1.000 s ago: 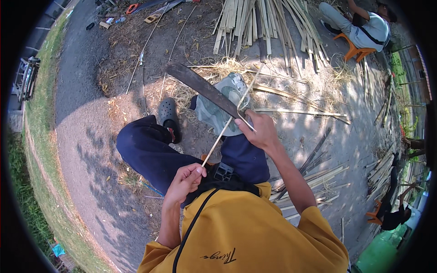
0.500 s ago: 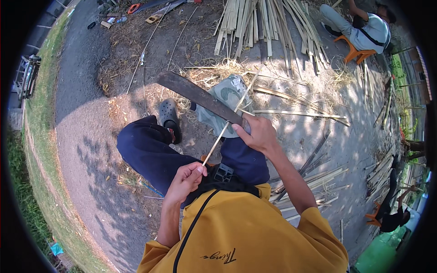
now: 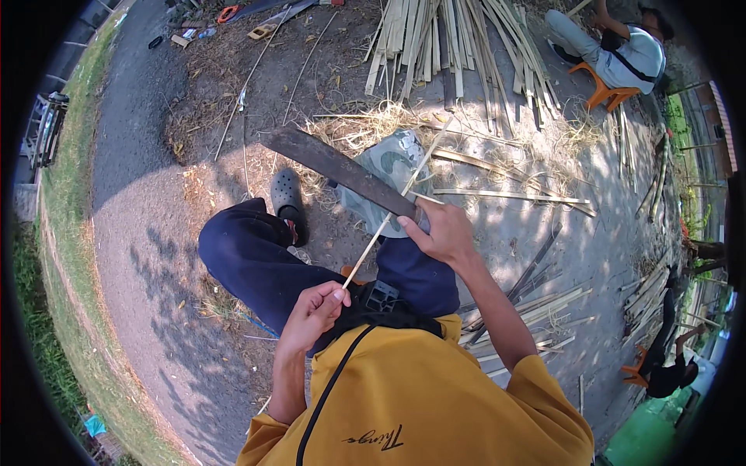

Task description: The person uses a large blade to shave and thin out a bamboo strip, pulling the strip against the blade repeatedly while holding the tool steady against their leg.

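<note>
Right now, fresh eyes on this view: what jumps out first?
First, the long dark blade in the right grip, slanting across the centre over a thin pale strip whose near end the left grip pinches. Next, the mustard-yellow shirt filling the lower middle, then the fan of pale slats on the ground at the top, right of centre.
</note>
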Demonstrator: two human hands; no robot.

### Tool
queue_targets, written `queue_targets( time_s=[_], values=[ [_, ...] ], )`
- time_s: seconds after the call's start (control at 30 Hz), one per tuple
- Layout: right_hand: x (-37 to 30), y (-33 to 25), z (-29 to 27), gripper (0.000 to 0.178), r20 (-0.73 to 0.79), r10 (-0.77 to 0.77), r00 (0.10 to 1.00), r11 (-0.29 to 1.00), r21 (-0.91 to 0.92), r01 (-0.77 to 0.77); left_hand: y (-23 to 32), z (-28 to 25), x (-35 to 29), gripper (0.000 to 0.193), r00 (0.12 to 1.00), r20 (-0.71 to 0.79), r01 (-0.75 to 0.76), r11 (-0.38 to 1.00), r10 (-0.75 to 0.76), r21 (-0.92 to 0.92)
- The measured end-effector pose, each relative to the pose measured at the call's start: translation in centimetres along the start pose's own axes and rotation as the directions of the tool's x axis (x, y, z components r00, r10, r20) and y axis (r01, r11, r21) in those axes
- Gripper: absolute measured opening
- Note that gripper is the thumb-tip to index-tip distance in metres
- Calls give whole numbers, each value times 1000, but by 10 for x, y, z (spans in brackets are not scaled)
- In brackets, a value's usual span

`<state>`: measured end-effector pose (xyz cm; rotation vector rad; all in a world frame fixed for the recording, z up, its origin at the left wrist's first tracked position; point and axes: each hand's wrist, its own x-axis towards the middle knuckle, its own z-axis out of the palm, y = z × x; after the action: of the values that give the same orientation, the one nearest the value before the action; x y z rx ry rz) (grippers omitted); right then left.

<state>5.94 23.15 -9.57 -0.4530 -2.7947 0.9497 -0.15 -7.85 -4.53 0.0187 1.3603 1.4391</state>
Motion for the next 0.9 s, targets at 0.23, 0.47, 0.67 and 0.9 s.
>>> queue_targets(
  time_s=[0.23,0.47,0.67,0.9],
  values=[
    [5,16,1,56,-36,78,996,990,123,-74,-15,-15,-25,26,999,-28,44,999,-44,10],
    [1,5,-4,52,55,17,998,998,67,-21,-8,-11,-11,24,998,18,56,998,-55,-7],
    [2,15,-5,50,-43,-25,999,999,20,26,-8,-18,1,25,995,-54,-52,875,89,481],
    [2,9,-6,51,20,64,998,998,-10,-64,19,29,61,40,789,-82,-297,495,609,817]
  ],
)
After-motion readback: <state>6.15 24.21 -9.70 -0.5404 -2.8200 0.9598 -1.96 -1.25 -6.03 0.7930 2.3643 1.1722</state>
